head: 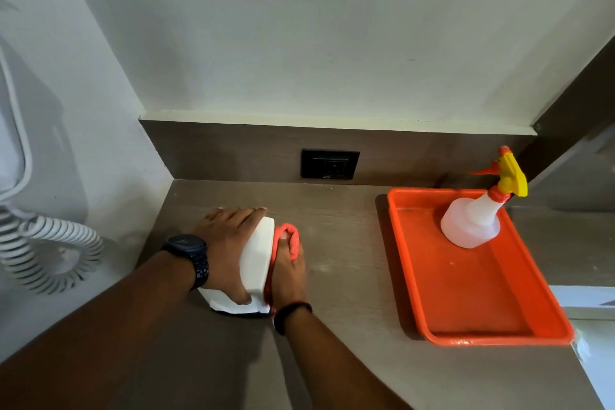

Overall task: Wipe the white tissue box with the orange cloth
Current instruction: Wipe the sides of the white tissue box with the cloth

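**Wood-grain surface, wipe under way**

Brown surface (342,260) fills a wall corner, with a white coiled cord (50,243) at far left. Left of centre, the left hand (226,243) lies over the white tissue box (258,263), its grip clasping the box steady. Just right of it, the right hand (289,280) has its grip bunched round the orange cloth (289,240), pressed to the box's right side. Other faces are probably left to wipe. At right, an orange tray (472,293) holds only a spray bottle (472,223).

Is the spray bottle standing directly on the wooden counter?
No, the spray bottle stands upright inside the orange tray.
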A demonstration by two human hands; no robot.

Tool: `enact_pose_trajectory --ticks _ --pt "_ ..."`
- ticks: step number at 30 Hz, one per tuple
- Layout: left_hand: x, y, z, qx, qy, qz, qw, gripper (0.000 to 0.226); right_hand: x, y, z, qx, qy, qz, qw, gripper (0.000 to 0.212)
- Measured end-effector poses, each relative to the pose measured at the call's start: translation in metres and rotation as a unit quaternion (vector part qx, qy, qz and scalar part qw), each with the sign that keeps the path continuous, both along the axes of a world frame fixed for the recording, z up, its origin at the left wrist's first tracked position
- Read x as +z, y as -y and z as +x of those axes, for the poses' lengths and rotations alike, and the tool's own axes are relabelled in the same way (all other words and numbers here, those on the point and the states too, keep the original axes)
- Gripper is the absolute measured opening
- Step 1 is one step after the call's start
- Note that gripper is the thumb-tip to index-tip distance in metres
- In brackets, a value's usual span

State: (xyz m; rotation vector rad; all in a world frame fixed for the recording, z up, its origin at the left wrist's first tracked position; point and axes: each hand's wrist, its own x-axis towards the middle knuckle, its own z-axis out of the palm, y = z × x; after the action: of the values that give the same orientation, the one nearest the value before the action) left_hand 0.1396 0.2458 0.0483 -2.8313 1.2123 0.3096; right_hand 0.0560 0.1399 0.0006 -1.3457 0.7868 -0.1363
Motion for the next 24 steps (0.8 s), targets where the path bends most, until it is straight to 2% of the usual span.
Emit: enact_pose_trajectory --ticks 2,4,8,11,16,19,24 --pt "0.001 0.000 0.000 -0.004 -0.008 -0.001 1.000 0.143 -0.004 -0.012 -0.017 -0.015 0.008 0.024 1.000 0.056" --pt "0.002 0.000 0.001 -0.009 -0.015 -0.005 1.000 0.142 -0.004 -0.021 -0.029 -0.036 0.024 0.047 0.998 0.056" --pt "0.003 0.001 0.001 -0.030 -0.006 -0.009 0.999 0.138 0.014 -0.014 -0.010 -0.036 0.051 0.000 0.998 0.030" --pt "0.003 0.001 0.001 -0.023 0.006 -0.011 1.000 0.139 0.017 0.007 0.015 0.006 0.054 -0.047 0.997 0.021" --pt "-0.003 0.000 0.002 -0.014 -0.004 0.002 1.000 0.146 -0.001 0.006 0.004 -0.003 -0.010 0.005 1.000 0.028" --pt "-0.005 -0.001 0.003 -0.010 -0.014 -0.007 1.000 0.146 -0.008 -0.014 -0.027 -0.039 -0.003 0.024 0.999 0.052" --pt "-0.010 -0.002 0.005 -0.012 -0.020 -0.014 1.000 0.145 0.009 -0.014 -0.015 -0.026 0.053 -0.037 0.998 0.034"
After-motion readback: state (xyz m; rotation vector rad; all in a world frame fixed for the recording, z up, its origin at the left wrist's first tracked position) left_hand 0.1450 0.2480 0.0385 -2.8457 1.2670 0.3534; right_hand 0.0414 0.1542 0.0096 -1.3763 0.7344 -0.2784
